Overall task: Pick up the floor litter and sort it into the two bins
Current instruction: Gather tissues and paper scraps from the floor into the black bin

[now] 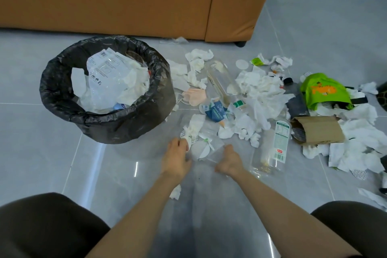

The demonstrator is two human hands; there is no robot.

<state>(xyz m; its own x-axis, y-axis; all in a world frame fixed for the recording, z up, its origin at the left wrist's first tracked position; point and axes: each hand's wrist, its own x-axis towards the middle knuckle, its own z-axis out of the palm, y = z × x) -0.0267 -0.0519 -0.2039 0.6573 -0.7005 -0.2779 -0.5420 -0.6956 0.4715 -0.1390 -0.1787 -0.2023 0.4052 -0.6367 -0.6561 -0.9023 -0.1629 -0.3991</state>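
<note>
Clear plastic bag (209, 150) lies on the floor just right of the black-lined bin (125, 125). Left hand (176, 159) grips its bin-side edge and right hand (229, 162) pinches the far edge. Tissue pile (257, 84) sits further right of the bin.

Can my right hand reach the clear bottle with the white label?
Probably yes: the clear bottle lies just right of the right hand with nothing between, though that hand pinches a clear plastic wrapper.

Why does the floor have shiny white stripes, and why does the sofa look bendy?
Head view: the glossy grey floor tiles catch light as white streaks; the wide lens bows the bottom edge of the brown sofa.
</note>
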